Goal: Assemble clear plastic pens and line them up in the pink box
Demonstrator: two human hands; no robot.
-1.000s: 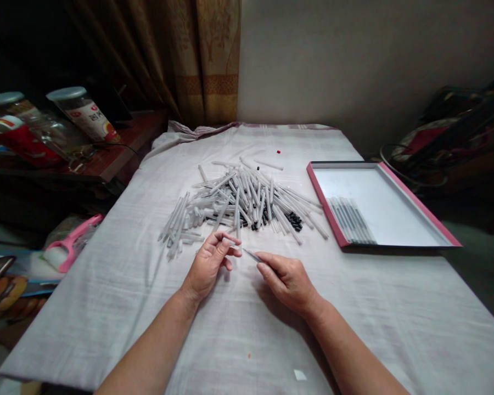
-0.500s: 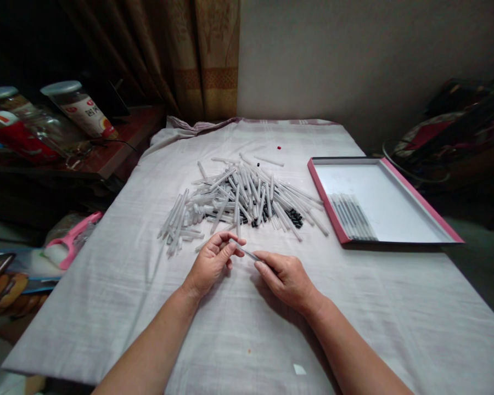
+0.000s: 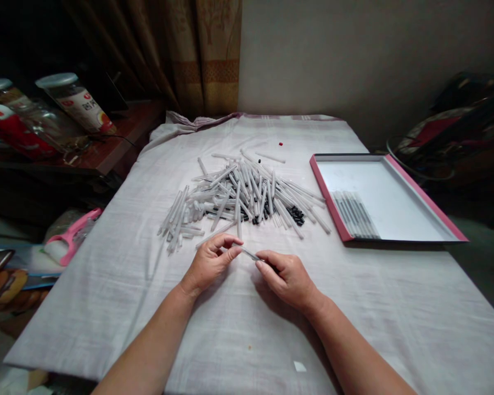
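Observation:
Between my two hands runs a slim grey pen [image 3: 250, 254], held slantwise above the cloth. My left hand [image 3: 212, 260] pinches its upper left end between thumb and fingers. The other end is gripped by my right hand [image 3: 286, 277], which hides part of it. Just beyond my hands lies a loose heap of clear pen barrels [image 3: 241, 192]. Small black pen caps [image 3: 295, 215] sit at the heap's right side. To the right, a shallow pink-edged box [image 3: 411, 206] holds a row of pens [image 3: 354, 214] in its near left corner.
A pale cloth covers the table [image 3: 395, 307]. A tiny red piece [image 3: 280, 144] lies at the back and a white scrap [image 3: 299, 366] near the front. Jars [image 3: 80, 104] stand on a wooden cabinet at left; pink-handled scissors [image 3: 72, 241] are below it.
My left thumb and fingers have closed over the pen's left end, covering more of it. My right hand keeps its grip almost unmoved. The view has shifted slightly.

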